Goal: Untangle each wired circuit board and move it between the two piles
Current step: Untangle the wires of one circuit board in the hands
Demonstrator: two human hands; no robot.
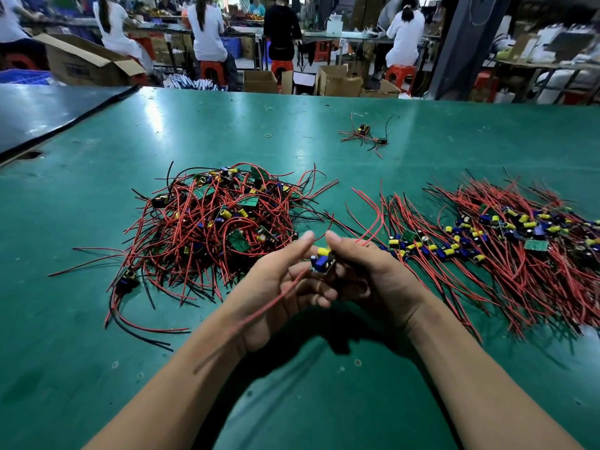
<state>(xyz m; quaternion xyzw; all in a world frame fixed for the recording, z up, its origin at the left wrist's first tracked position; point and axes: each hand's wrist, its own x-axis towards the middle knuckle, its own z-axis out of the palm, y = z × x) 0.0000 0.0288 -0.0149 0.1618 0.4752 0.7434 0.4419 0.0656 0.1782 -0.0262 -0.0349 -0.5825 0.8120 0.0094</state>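
Two hands hold one wired board above a green table, between two piles.

Board: small, with yellow and blue parts, held over the table just in front of the gap between the piles. Left hand: fingers curled under the board, thumb raised and free; a red wire runs from the board across the palm toward the wrist. Right hand: fingers closed around the board's right side, thumb upright beside it. Left pile: tangled heap of boards with red and black wires. Right pile: boards laid in rows, wires roughly parallel. Stray boards: a small tangle lying well apart, farther back. Rubber band: on the table, left of the stray boards.
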